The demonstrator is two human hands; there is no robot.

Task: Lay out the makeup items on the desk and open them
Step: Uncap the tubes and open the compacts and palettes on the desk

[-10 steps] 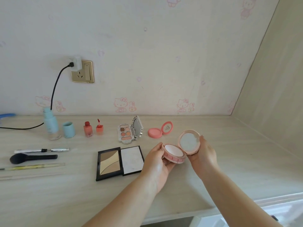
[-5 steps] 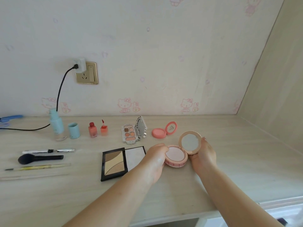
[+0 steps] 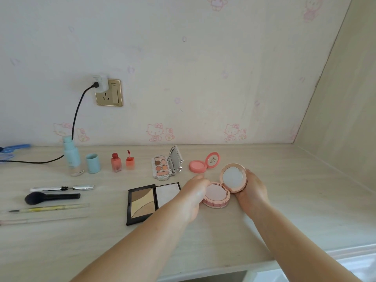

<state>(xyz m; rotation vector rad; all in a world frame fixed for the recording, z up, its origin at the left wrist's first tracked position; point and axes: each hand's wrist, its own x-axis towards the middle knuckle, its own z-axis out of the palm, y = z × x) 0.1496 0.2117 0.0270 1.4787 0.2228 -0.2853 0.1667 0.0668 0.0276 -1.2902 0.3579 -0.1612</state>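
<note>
Resting on the desk (image 3: 305,200) now, where a second ago it was held in the air, the pink compact (image 3: 216,194) sits open between both hands. The left hand (image 3: 196,192) curls against its base; the right hand (image 3: 251,190) grips the raised mirror lid. Just left lies the open contour palette (image 3: 142,202), partly hidden by the left forearm. Behind stand an eyeshadow palette (image 3: 162,165) and a blush compact (image 3: 198,165); far left, brushes (image 3: 51,198), possibly pencils too.
</note>
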